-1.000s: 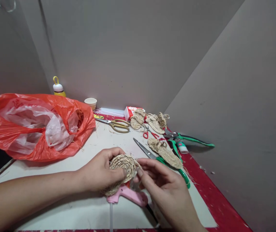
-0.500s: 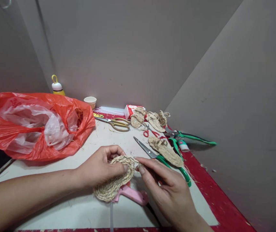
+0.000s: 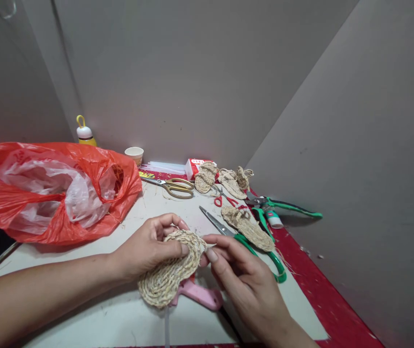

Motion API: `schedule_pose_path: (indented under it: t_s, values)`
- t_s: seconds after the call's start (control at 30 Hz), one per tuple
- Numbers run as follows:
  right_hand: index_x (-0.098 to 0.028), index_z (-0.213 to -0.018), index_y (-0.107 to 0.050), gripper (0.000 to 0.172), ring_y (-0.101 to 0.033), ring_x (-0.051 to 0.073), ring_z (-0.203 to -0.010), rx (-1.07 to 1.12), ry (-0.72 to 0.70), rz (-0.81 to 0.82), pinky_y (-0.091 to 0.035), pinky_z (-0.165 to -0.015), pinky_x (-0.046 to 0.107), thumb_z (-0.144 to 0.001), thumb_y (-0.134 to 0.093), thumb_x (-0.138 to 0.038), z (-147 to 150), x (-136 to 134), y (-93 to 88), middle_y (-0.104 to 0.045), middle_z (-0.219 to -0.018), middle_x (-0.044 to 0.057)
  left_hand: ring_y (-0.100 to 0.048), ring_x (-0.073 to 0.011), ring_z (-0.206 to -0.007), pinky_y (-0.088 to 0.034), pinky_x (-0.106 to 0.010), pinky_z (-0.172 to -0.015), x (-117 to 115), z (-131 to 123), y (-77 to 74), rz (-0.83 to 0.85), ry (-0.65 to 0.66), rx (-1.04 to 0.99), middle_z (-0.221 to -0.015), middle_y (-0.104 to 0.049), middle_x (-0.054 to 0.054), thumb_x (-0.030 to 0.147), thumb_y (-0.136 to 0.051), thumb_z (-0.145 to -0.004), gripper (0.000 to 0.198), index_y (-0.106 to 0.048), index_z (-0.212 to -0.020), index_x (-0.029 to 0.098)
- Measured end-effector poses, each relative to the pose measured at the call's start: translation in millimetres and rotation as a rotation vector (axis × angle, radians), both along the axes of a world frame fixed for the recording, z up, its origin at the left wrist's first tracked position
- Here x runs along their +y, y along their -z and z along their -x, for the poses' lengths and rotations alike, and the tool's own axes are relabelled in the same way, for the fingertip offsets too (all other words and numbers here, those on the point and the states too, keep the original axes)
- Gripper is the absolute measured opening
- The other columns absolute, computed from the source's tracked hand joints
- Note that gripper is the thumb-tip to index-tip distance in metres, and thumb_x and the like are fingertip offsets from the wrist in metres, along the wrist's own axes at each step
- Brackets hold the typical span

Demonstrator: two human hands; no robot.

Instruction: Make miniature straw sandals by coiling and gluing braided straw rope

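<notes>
A woven straw sole is held tilted above the white board. My left hand is closed on it, thumb on top and fingers behind. My right hand pinches a short end of straw cord at the sole's right edge; the fingertips partly hide it. Beneath the sole lies a pink glue gun, with a clear glue stick pointing toward me. Just past my right hand are green-handled scissors and a straw slipper that partly covers them.
On the left sits a red plastic bag. Gold-handled scissors, small red scissors, more straw slippers and a paper cup lie farther back. Green-handled pliers rest by the right wall.
My right fingertips have come closer to the sole's edge, and less of the cord shows between them. The sole has tipped slightly, showing more of its face.
</notes>
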State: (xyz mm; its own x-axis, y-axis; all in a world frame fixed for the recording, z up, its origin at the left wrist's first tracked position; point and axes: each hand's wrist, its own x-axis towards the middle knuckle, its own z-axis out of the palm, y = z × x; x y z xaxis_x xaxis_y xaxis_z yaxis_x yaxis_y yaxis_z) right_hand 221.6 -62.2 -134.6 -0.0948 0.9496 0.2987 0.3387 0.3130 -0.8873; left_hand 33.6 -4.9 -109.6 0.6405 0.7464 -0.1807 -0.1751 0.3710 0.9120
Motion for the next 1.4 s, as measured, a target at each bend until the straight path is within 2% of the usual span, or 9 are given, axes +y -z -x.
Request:
schedule_pose_path:
  t_s: [0.13, 0.23, 0.4, 0.53, 0.67, 0.8, 0.97, 1.07, 1.4]
  values:
    - [-0.023, -0.105, -0.053, 0.022, -0.04, 0.006, -0.04, 0.269, -0.056, 0.268, -0.034, -0.038, 0.016, -0.092, -0.052, -0.041, 4.3, -0.8, -4.2, -0.063, -0.07, -0.003, -0.062, -0.0115, -0.055, -0.049, -0.023, -0.056, -0.9, 1.4, 1.0, -0.014, 0.002, 0.012, -0.075, -0.071, -0.003, 0.018, -0.067, -0.075, 0.025, -0.052, -0.095, 0.018]
    - [-0.022, -0.101, -0.053, 0.026, -0.038, 0.005, -0.04, 0.401, -0.1, 0.388, -0.034, -0.038, 0.016, -0.09, -0.055, -0.045, 6.1, 0.2, -5.0, -0.063, -0.068, -0.003, -0.061, -0.0104, -0.053, -0.047, -0.021, -0.054, -2.2, 1.9, 1.8, -0.031, -0.022, 0.031, -0.071, -0.068, 0.0, 0.017, -0.067, -0.075, 0.023, -0.054, -0.094, 0.018]
    - [-0.022, -0.097, -0.052, 0.029, -0.041, 0.006, -0.04, 0.532, -0.082, 0.457, -0.036, -0.037, 0.017, -0.085, -0.061, -0.047, 10.4, -0.6, -4.8, -0.063, -0.064, -0.003, -0.057, -0.0076, -0.053, -0.045, -0.017, -0.052, -3.7, 0.1, 1.0, -0.044, -0.067, 0.021, -0.068, -0.064, 0.003, 0.017, -0.07, -0.072, 0.023, -0.055, -0.09, 0.016]
    - [-0.023, -0.088, -0.052, 0.03, -0.043, 0.006, -0.038, 0.586, 0.014, 0.447, -0.033, -0.035, 0.014, -0.079, -0.068, -0.046, 17.6, -2.9, -7.5, -0.064, -0.062, -0.004, -0.058, -0.0085, -0.055, -0.047, -0.02, -0.054, -3.4, -1.6, 0.2, -0.048, -0.103, 0.011, -0.07, -0.064, 0.003, 0.021, -0.072, -0.071, 0.027, -0.054, -0.09, 0.016]
    - [-0.02, -0.08, -0.056, 0.029, -0.044, 0.006, -0.04, 0.561, 0.071, 0.424, -0.036, -0.039, 0.015, -0.076, -0.072, -0.044, 20.5, -2.8, -9.6, -0.055, -0.053, -0.007, -0.06, -0.0096, -0.059, -0.049, -0.021, -0.057, -3.2, -2.3, -0.8, -0.065, -0.119, 0.013, -0.072, -0.063, 0.002, 0.022, -0.072, -0.072, 0.024, -0.054, -0.088, 0.016]
    - [-0.019, -0.076, -0.061, 0.024, -0.049, 0.009, -0.048, 0.448, 0.109, 0.317, -0.041, -0.045, 0.018, -0.076, -0.072, -0.041, 15.3, 0.3, -5.5, -0.055, -0.057, -0.004, -0.055, -0.007, -0.055, -0.046, -0.018, -0.055, -3.1, -2.8, -0.9, -0.061, -0.122, 0.01, -0.07, -0.062, 0.003, 0.02, -0.07, -0.073, 0.023, -0.054, -0.088, 0.017]
    - [-0.02, -0.078, -0.067, 0.015, -0.051, 0.011, -0.054, 0.261, 0.172, 0.133, -0.043, -0.049, 0.021, -0.079, -0.069, -0.035, 10.0, 3.6, 1.6, -0.061, -0.069, -0.001, -0.056, -0.008, -0.055, -0.046, -0.019, -0.054, -3.9, -2.5, 1.8, -0.025, -0.103, -0.004, -0.069, -0.061, 0.002, 0.018, -0.068, -0.074, 0.022, -0.053, -0.089, 0.017]
    - [-0.021, -0.078, -0.066, 0.012, -0.052, 0.012, -0.055, 0.212, 0.201, 0.068, -0.044, -0.051, 0.021, -0.08, -0.067, -0.033, 11.1, 3.3, 3.8, -0.061, -0.068, -0.001, -0.057, -0.0087, -0.055, -0.046, -0.02, -0.054, -4.1, -2.8, 3.6, -0.011, -0.089, -0.014, -0.069, -0.062, 0.002, 0.018, -0.066, -0.075, 0.02, -0.052, -0.09, 0.018]
    - [-0.018, -0.072, -0.066, 0.016, -0.053, 0.012, -0.051, 0.174, 0.258, 0.1, -0.044, -0.048, 0.021, -0.077, -0.065, -0.034, 16.9, 0.7, -0.6, -0.062, -0.061, 0.0, -0.057, -0.0078, -0.054, -0.047, -0.018, -0.053, -4.3, -5.3, 7.0, -0.002, -0.098, -0.003, -0.07, -0.063, 0.001, 0.017, -0.066, -0.075, 0.019, -0.056, -0.091, 0.015]
